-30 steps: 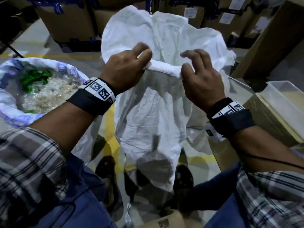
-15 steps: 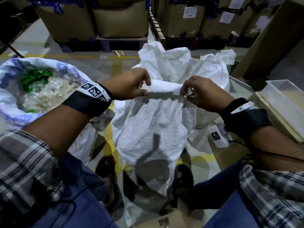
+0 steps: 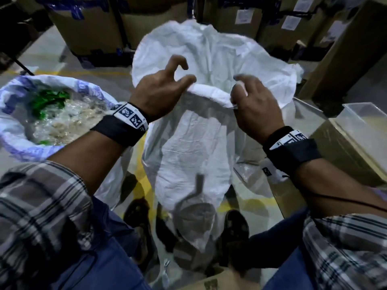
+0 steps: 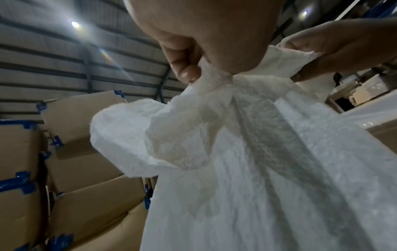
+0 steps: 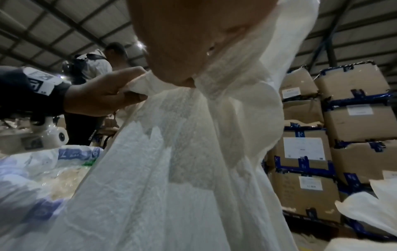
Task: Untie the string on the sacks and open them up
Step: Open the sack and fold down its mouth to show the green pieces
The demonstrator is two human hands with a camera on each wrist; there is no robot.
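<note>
White sack (image 3: pixel 188 155) hangs upright between our knees; left hand (image 3: pixel 156 95) and right hand (image 3: pixel 254 105) pinch its rolled rim, spare fingers loose. We should roll evenly outward.

White sack held up by its rolled rim

The rim of the white sack (image 3: pixel 194 155) is pinched by the left hand (image 3: pixel 159 95) and right hand (image 3: pixel 255 107); an opened sack (image 3: pixel 18 130) of plastic scraps is seen just left.
</note>
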